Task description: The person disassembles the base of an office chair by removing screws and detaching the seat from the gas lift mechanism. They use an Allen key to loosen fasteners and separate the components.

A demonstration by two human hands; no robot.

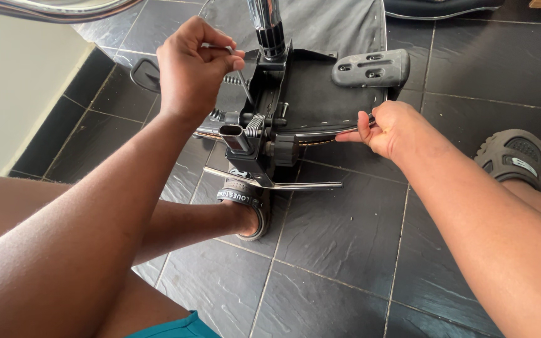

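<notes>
The left hand (192, 66) pinches a bent metal key (240, 74), its tip down in the black metal bracket (264, 119) under an upturned chair seat (320, 94). The right hand (388, 128) grips the seat's near edge, fingers pressed together. A chrome post (268, 25) rises from the bracket above the dark tile floor (345, 250).

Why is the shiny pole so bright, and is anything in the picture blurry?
In the head view, daylight glints off the chrome pole and the metal lever, and the dark floor tiles show a soft sheen. The left hand with its hex key and the right hand look sharp; only the near forearms go slightly soft.
</notes>
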